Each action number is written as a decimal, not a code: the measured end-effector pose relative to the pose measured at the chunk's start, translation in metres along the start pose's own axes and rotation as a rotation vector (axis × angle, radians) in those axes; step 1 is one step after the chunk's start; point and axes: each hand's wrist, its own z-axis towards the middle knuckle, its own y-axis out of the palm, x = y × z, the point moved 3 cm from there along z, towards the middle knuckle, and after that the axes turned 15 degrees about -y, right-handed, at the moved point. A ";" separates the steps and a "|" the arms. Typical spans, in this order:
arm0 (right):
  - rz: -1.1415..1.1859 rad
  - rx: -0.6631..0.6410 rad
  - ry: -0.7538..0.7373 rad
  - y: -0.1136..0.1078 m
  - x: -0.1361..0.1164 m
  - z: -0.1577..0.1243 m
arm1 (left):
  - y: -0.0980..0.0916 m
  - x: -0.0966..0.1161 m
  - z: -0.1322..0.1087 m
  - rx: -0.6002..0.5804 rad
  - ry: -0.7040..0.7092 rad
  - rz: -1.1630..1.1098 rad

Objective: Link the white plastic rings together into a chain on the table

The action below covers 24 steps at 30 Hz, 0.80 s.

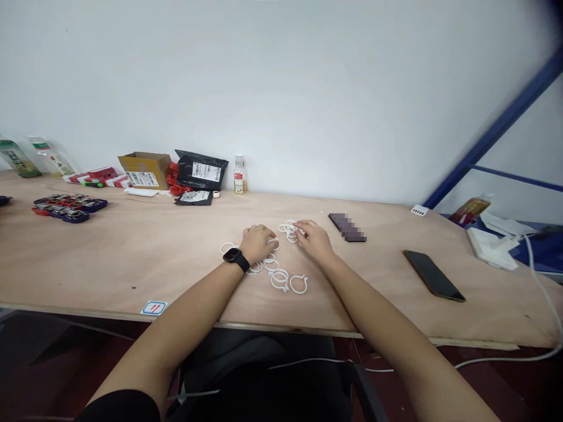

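Note:
Several thin white plastic rings, each with a small knob on its edge, lie loosely scattered on the wooden table before me. My left hand, with a black watch on the wrist, is bent over the left part of the scatter. A white ring shows at its thumb and fingertips; its other fingers are partly hidden. Just to the right, my right hand pinches with thumb and forefinger at the edge of a smaller heap of white rings. Overlapping rings lie nearer the table's front edge.
Two dark phones lie to the right, with a white stand and cable beyond. At the back are a cardboard box, a black parcel and a small bottle. Blue cases sit at left.

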 end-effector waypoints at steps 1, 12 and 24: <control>0.005 -0.005 0.029 0.000 0.004 -0.001 | 0.002 -0.001 -0.001 -0.038 -0.010 0.037; 0.106 -0.274 -0.063 0.018 -0.015 -0.003 | 0.008 0.004 -0.002 -0.103 0.065 0.042; 0.111 -0.473 -0.056 0.023 -0.019 -0.005 | 0.008 0.009 -0.003 -0.211 0.096 0.007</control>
